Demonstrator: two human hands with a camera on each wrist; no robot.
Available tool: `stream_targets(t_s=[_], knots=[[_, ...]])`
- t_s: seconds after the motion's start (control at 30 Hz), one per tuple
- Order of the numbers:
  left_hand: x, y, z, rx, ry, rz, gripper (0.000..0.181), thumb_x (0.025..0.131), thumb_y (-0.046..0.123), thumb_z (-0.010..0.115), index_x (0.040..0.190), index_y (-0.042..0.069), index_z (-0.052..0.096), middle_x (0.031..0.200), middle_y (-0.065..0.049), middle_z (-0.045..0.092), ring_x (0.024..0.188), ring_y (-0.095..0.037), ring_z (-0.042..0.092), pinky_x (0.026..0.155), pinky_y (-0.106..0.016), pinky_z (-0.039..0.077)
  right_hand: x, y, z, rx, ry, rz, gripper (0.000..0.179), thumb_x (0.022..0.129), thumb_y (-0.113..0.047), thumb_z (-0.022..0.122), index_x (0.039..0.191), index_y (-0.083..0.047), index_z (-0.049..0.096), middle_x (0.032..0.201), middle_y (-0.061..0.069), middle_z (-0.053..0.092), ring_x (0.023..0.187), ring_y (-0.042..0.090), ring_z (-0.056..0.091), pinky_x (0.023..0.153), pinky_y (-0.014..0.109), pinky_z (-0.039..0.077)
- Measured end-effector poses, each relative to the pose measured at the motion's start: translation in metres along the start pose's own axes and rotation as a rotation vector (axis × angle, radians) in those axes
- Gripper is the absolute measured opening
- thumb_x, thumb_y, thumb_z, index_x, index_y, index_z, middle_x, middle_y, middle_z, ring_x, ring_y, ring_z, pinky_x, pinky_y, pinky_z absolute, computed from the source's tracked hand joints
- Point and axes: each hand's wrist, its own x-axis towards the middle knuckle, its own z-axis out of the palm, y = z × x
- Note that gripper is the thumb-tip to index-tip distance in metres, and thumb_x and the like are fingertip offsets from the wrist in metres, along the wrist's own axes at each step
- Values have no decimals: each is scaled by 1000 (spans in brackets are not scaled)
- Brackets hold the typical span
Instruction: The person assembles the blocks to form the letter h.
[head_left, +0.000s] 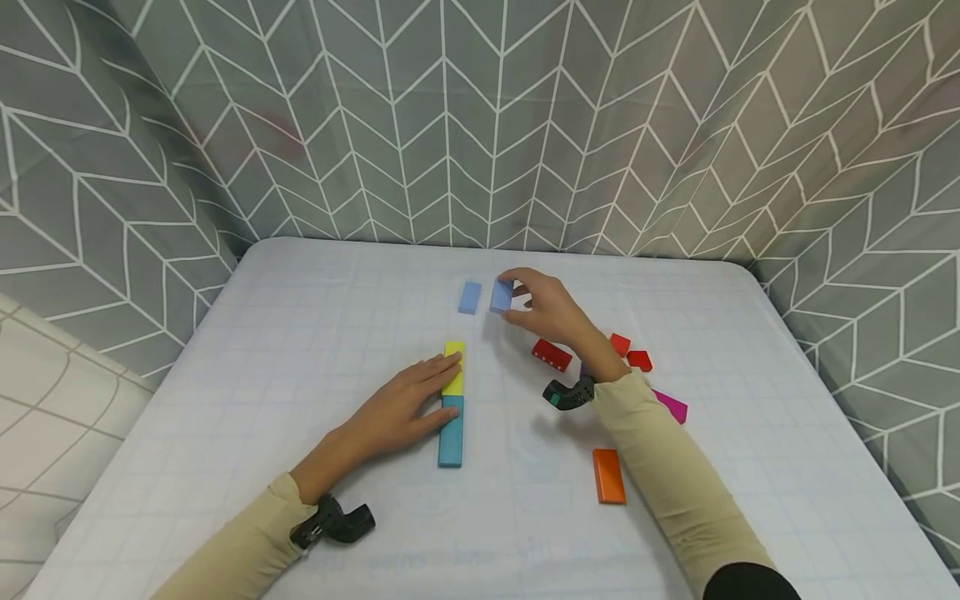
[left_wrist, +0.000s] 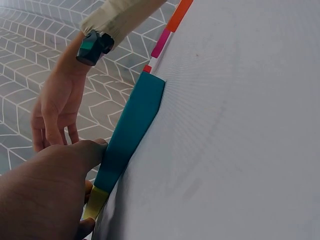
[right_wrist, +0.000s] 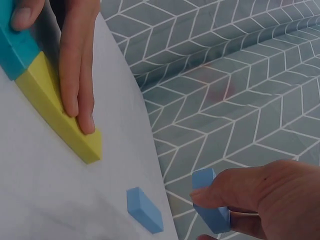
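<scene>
Pinching a light-blue, plastic-looking oblong block near the worktop's far edge, the right hand should hold it squarely, the left hand straight-fingered.

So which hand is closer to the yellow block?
The left hand: it is touching the yellow block. The right hand is farther away, beyond that block and to its right, pinching a light blue block.

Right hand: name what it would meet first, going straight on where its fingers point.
Probably the loose light blue block, left of the held block in the right hand; height is unclear, so it might pass above.
</scene>
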Motion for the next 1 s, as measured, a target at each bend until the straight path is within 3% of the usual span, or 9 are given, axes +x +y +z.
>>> stream_targets(t_s=[0.5,1.0], knots=[[0,-2,0,-2,-2,15,70,103,45,64,159,9,44,166,-1,34,153,-26,29,122,-46,26,15,-15,13,-12,-32,-67,53,92,-4,78,140,2,57,140,17,60,121,34,63,102,47,53],[-1,-1,1,-7,21,44,69,102,42,66,158,6,45,165,-5,37,152,-30,31,121,-50,29,23,-22,30,-41,-110,-43,53,94,-5,77,142,1,56,143,17,58,123,35,63,101,43,53]])
